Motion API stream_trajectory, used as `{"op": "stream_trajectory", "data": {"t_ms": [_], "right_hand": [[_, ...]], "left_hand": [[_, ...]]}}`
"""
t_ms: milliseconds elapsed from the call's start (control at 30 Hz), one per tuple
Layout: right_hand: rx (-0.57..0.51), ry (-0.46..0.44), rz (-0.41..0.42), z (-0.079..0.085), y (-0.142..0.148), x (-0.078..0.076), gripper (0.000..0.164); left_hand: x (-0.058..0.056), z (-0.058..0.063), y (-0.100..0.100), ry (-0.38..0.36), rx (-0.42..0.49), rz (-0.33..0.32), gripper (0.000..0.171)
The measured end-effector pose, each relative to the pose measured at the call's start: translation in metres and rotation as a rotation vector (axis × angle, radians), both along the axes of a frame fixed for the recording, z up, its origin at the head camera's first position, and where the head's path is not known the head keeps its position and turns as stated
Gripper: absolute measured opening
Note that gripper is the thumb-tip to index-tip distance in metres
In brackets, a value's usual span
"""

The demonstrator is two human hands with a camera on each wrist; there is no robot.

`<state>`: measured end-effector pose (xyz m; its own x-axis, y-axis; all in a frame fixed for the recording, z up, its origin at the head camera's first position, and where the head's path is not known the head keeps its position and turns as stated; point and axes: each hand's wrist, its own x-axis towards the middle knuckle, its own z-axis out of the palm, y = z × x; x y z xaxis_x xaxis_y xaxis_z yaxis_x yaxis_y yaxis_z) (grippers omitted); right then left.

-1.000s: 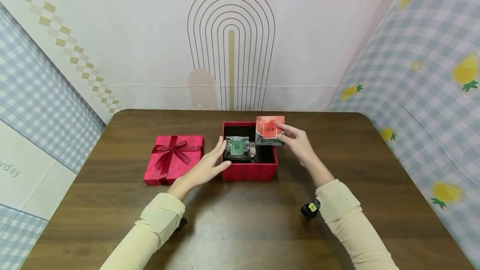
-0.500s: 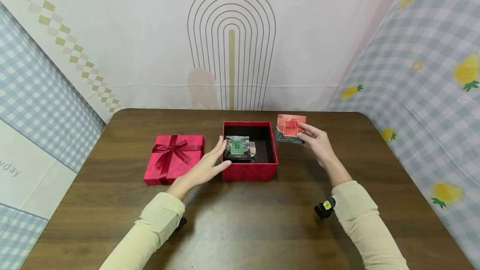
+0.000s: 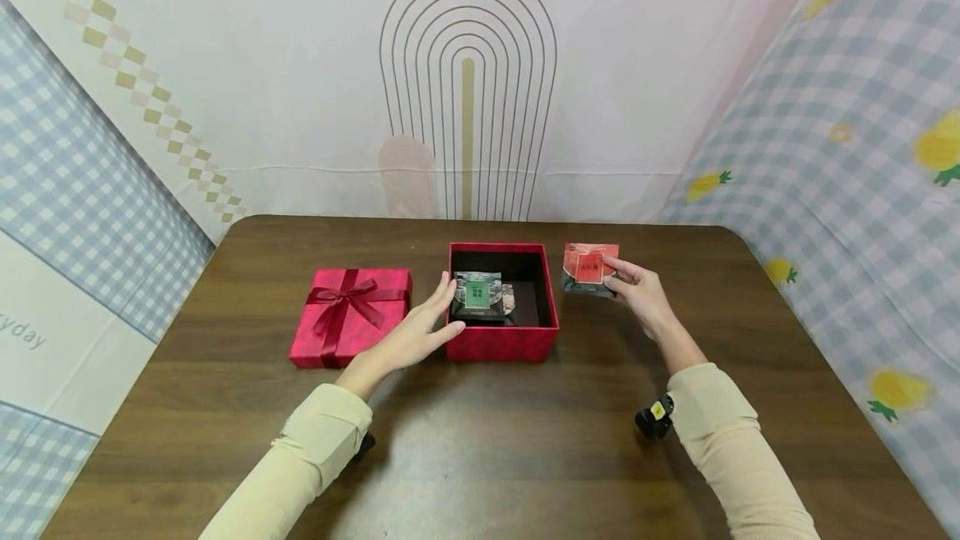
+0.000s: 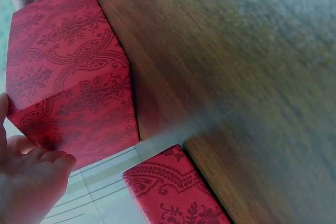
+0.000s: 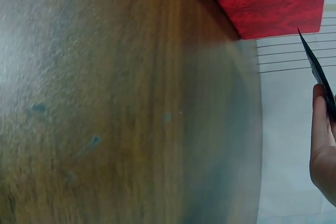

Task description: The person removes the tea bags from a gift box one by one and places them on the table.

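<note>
At red box [image 3: 501, 345], left hand [image 3: 415, 333] spread; right hand [image 3: 642, 292] pinching red packet [image 3: 587, 267].

The red packet [image 3: 583, 267] is held beside the open red box [image 3: 501, 346].

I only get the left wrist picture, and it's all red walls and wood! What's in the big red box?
Observer: The head view shows a green-labelled packet inside the red box, over on its left side.
Operator: Ooh! Is the other hand holding something?
Observer: Yes, the right hand pinches a red-and-black packet, just right of the box.
Operator: And that red corner at the bottom of my picture, is it fancy on top?
Observer: It is: that red lid has a dark red ribbon tied in a bow.
</note>
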<state>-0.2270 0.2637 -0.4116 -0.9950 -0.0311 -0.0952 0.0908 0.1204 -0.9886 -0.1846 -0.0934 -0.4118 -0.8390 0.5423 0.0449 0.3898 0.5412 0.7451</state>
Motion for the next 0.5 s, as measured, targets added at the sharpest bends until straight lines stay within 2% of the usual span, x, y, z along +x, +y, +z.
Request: {"op": "stream_trajectory", "data": {"t_ms": [333,500], "right_hand": [[0.265,-0.045,0.091,-0.018,0.007,-0.009,0.047],[0.355,-0.013,0.123,-0.029,0.007,-0.014,0.044]], "left_hand": [[0.000,0.001,0.001,0.000,-0.016,-0.002,0.071],[0.000,-0.001,0.000,0.014,-0.023,0.001,0.070]]}}
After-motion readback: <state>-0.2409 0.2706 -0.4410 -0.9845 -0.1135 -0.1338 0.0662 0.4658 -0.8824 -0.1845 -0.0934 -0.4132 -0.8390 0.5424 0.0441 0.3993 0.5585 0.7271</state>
